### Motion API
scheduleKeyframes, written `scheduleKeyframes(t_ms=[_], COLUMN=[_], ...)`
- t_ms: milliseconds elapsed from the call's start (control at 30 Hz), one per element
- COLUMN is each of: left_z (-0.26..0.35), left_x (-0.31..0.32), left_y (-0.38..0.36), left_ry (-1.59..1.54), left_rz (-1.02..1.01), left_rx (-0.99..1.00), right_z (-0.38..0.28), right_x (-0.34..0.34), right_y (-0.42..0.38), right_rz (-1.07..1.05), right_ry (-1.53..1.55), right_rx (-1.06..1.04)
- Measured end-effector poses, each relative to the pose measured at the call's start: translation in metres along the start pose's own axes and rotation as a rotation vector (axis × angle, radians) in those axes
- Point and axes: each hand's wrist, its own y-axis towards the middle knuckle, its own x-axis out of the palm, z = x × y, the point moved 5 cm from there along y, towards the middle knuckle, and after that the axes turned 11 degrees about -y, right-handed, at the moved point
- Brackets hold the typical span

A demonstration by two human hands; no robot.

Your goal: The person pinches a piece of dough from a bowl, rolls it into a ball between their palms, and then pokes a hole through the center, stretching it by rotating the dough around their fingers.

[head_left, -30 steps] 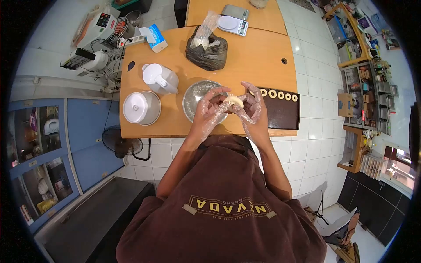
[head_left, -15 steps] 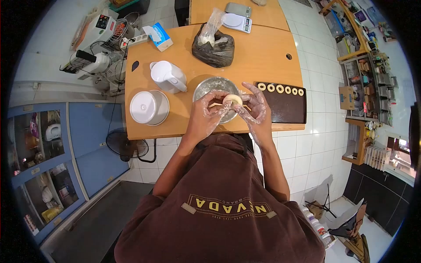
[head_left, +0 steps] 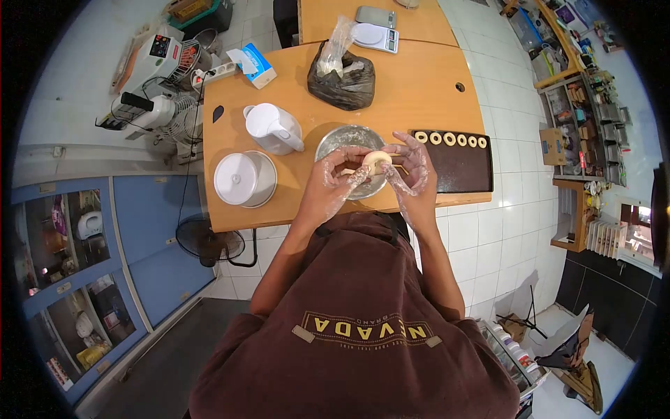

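Observation:
Between both hands I hold a pale ring of dough, lifted above a metal bowl whose inside is smeared with flour or dough. My left hand grips the ring's left side, thumb in front and fingers behind. On the other side my right hand pinches the ring with its thumb near the hole. Flour and bits of dough coat both hands. To the right lies a dark baking tray, with several dough rings in a row along its far edge.
Left of the bowl stand a white pitcher and a white lidded tub. Farther back on the wooden table are a black plastic bag, a white kitchen scale and a tissue box. Mixers stand at the far left.
The hole in the dough ring now shows more plainly, with the ring turned a little in my fingers. My view has shifted slightly; the tray and its rings look unchanged.

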Motion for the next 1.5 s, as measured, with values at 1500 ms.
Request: scheduleKeyframes(t_ms=[1500], left_z=[0.019], left_x=[-0.013], left_y=[0.014], left_ry=[0.122], left_rz=[-0.001], left_rx=[-0.007], right_z=[0.02], right_x=[0.01], right_y=[0.016], right_rz=[-0.243], right_ry=[0.43], right_rx=[0.242])
